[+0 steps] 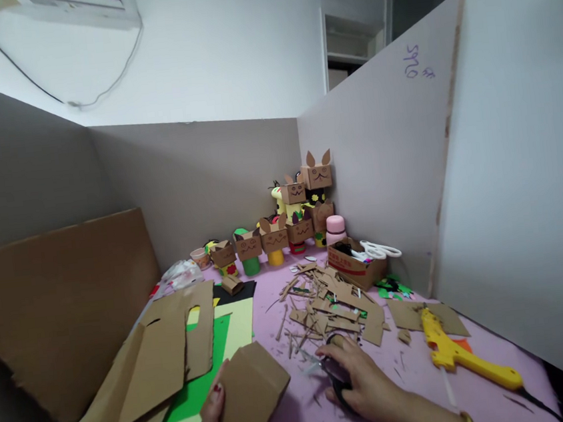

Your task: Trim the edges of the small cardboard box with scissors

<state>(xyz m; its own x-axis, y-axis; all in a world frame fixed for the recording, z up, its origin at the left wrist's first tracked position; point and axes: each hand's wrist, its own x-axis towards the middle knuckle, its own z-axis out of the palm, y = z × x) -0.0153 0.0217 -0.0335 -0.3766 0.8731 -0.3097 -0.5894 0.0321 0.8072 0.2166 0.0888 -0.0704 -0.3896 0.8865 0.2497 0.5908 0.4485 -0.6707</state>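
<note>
My left hand (210,416) grips the near edge of a folded brown cardboard piece (253,392), thumb on top, holding it just above the pink table (419,371). To its right my right hand (364,380) is closed around black-handled scissors (336,376) that rest on the table, blades pointing left toward the cardboard. A heap of cardboard scraps (331,303) lies just beyond the right hand.
Large cardboard sheets (151,365) and green and yellow paper (233,327) lie on the left. A yellow glue gun (457,353) lies on the right. A small box (357,263) with white scissors and several cardboard animal figures (283,227) stand at the back. Grey partitions enclose the table.
</note>
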